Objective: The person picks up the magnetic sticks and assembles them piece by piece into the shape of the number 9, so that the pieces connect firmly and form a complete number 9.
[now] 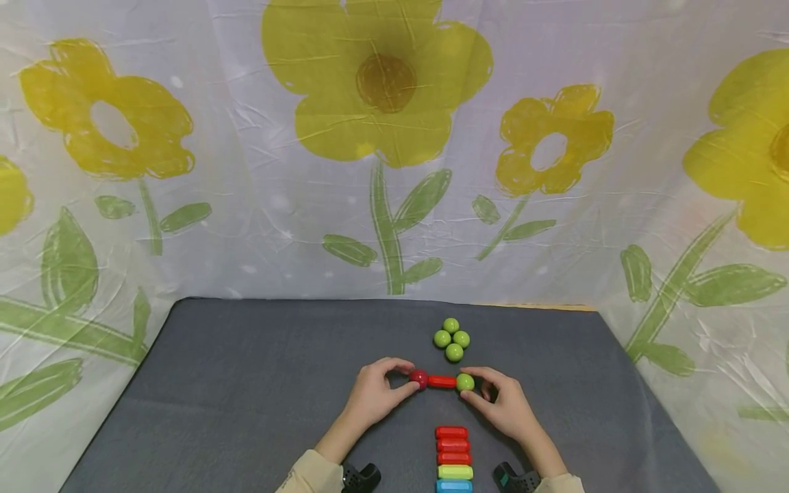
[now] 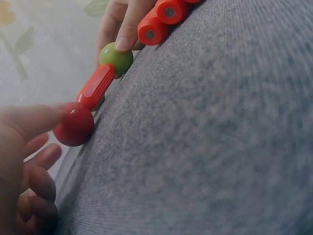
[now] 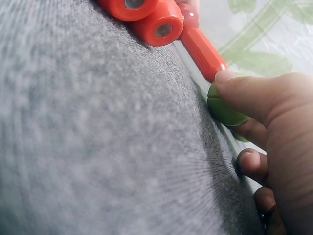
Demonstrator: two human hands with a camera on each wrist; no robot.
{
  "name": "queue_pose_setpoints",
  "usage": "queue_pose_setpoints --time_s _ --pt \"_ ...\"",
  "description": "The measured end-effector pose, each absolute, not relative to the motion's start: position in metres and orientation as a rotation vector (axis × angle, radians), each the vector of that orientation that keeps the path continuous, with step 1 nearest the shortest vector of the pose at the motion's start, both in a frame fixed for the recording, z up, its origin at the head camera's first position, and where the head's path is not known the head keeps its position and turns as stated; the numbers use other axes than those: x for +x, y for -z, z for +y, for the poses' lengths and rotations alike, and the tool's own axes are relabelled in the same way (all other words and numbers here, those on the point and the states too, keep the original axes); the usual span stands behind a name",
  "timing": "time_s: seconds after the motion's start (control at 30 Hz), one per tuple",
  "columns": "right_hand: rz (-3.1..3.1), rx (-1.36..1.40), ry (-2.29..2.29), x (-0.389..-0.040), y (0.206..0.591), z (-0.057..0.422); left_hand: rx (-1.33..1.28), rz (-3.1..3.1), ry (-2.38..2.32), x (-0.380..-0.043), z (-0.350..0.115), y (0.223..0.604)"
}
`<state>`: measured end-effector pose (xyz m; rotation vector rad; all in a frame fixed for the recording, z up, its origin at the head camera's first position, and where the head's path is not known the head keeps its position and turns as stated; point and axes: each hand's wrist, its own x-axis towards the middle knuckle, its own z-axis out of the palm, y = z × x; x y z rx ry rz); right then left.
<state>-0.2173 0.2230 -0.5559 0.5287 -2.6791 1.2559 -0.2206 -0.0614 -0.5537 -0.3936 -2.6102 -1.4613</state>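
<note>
A red ball (image 1: 418,379), a red magnetic rod (image 1: 442,381) and a green ball (image 1: 465,382) form one straight line, end to end. My left hand (image 1: 374,394) pinches the red ball between thumb and forefinger; in the left wrist view the same red ball (image 2: 74,124) touches the rod's near end. On the other side, my right hand (image 1: 502,402) grips the green ball with thumb and forefinger. The right wrist view has the thumb pressed on this green ball (image 3: 226,107), right where it meets the rod.
Several loose green balls (image 1: 454,352) cluster behind the hands. A column of rods, red (image 1: 453,445), yellow-green (image 1: 455,472) and blue (image 1: 454,486), lies nearer the front. All rest on a dark grey cloth (image 1: 246,383), with a flowered curtain (image 1: 246,171) behind.
</note>
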Motion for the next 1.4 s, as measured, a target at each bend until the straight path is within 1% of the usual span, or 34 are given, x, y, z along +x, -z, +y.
queue_pose_setpoints --time_s 0.2,0.37,0.53,0.73,1.0,1.27,1.4 --pt "-2.695 0.523 -1.262 -0.217 0.560 0.224 -0.367 -2.529 1.525 -0.209 -0.054 0.540" --pt "-2.679 0.527 -1.271 -0.218 0.559 0.224 -0.543 -2.559 1.580 -0.192 -0.040 0.529" --pt "-2.682 0.534 -1.249 -0.218 0.558 0.223 -0.727 -2.680 1.554 -0.181 -0.027 0.534" --pt "-2.680 0.536 -1.248 -0.218 0.560 0.223 -0.787 -2.745 1.388 -0.180 -0.024 0.543" --pt "-2.651 0.561 -1.237 -0.219 0.559 0.226 -0.810 -2.736 1.431 -0.182 -0.022 0.546" --pt "-2.665 0.558 -1.238 -0.218 0.560 0.225 -0.904 -2.734 1.297 -0.180 -0.025 0.550" --pt "-2.665 0.554 -1.245 -0.218 0.559 0.226 -0.913 -2.730 1.342 -0.180 -0.025 0.550"
